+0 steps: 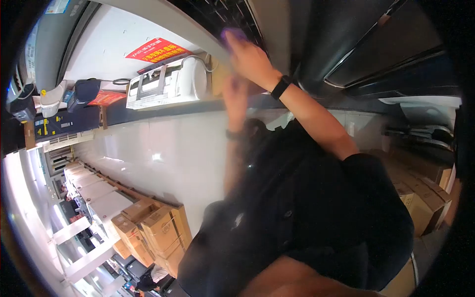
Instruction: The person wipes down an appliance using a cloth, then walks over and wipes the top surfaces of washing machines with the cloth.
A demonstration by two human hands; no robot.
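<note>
My right hand [253,60], with a black band [281,87] on its wrist, reaches up to a pale panel edge beside a dark slatted grille [225,16]. Its fingers close on a small purple cloth [233,35], blurred and partly covered by the hand. Lower down, my left hand [235,96] is smeared by motion near a brown cardboard surface [217,81]. Its fingers cannot be made out, nor whether anything is in them.
A white cylindrical-ended unit [198,79] and a red sign with yellow lettering [157,49] are at the left. Stacked cardboard boxes [161,230] stand lower left, more boxes [420,198] at right. Dark tall panels [376,64] fill the upper right. Glossy pale floor [168,158] lies between.
</note>
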